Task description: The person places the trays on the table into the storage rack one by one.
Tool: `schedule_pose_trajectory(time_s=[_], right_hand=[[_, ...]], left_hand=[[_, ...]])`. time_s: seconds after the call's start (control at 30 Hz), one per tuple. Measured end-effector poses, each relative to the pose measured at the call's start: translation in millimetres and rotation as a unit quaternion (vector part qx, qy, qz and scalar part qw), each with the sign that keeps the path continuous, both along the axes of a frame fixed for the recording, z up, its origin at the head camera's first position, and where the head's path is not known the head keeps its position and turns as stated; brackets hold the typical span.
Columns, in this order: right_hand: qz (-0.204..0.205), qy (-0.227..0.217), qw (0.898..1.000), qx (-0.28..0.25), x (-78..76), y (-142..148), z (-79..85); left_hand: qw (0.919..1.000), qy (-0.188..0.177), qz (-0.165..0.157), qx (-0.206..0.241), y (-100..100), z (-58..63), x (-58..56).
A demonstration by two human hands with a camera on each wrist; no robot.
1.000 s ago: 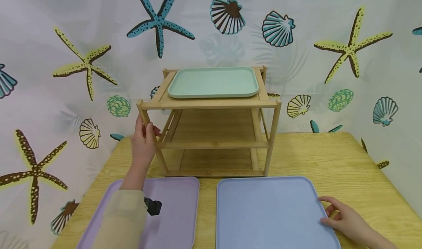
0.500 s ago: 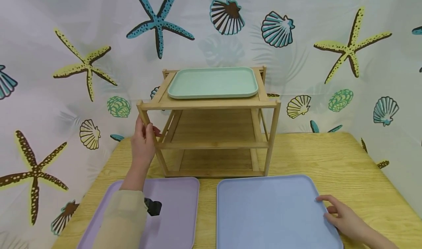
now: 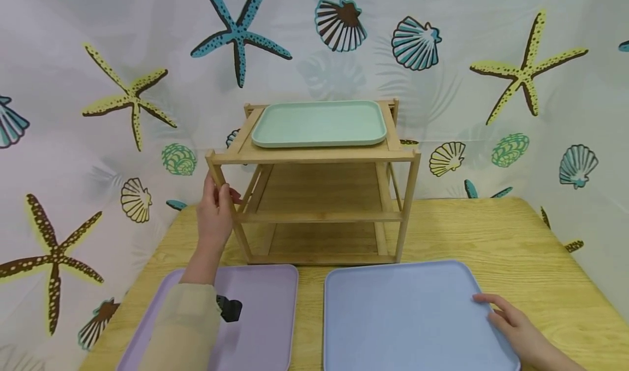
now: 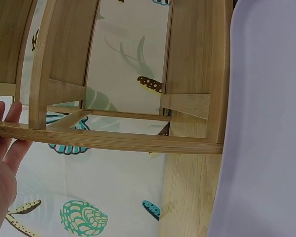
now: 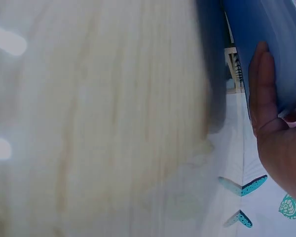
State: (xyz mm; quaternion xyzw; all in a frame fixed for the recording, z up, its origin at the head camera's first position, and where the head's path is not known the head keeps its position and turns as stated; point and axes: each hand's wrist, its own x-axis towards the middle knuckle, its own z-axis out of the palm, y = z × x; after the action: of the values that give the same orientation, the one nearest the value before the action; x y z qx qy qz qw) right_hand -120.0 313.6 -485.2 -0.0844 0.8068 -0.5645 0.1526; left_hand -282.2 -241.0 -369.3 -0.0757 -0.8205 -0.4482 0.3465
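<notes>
A three-tier wooden rack [image 3: 321, 216] stands at the back of the table in the head view. My left hand [image 3: 212, 212] holds its left front post, fingers wrapped around from the outer side. In the left wrist view, that hand's fingers [image 4: 14, 113] show past the post. Nearer, on the right, is a blue tray [image 3: 403, 316]. My right hand [image 3: 516, 327] grips its right edge. The right wrist view shows fingers [image 5: 267, 84] laid flat along the tray's underside, with that edge raised above the table and the thumb mostly hidden.
A pale green tray [image 3: 319, 122] lies on the rack's top shelf. A purple tray [image 3: 265, 305] sits on the table at the left, beneath my left forearm. A curtain [image 3: 314, 76] printed with shells and starfish hangs behind the wooden table [image 3: 491, 234].
The blue tray's right edge has lifted and shifted slightly outward, and my right hand's hold on it has settled. My left hand and the rack stay the same.
</notes>
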Motion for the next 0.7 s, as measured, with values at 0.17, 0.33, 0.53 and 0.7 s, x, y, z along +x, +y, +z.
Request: schedule_pose_trajectory(time_s=[0.17, 0.33, 0.53, 0.7], right_hand=[[-0.002, -0.011, 1.000, -0.029, 7.9, -0.4, 4.5], [-0.009, -0.029, 0.997, -0.075, 14.9, -2.2, 13.3], [-0.003, -0.023, 0.988, -0.150, 20.6, -9.9, 26.9], [-0.077, -0.066, 0.988, -0.120, 24.0, -25.5, 44.0]], left_hand=[[1.0000, 0.003, -0.004, -0.001, 0.2, 0.4, 0.4], [1.0000, 0.001, -0.004, -0.002, -1.2, 1.7, 0.9], [0.9998, -0.012, -0.010, -0.007, -2.8, 4.2, 1.5], [0.9994, -0.023, -0.021, -0.016, -5.1, 4.8, 3.3]])
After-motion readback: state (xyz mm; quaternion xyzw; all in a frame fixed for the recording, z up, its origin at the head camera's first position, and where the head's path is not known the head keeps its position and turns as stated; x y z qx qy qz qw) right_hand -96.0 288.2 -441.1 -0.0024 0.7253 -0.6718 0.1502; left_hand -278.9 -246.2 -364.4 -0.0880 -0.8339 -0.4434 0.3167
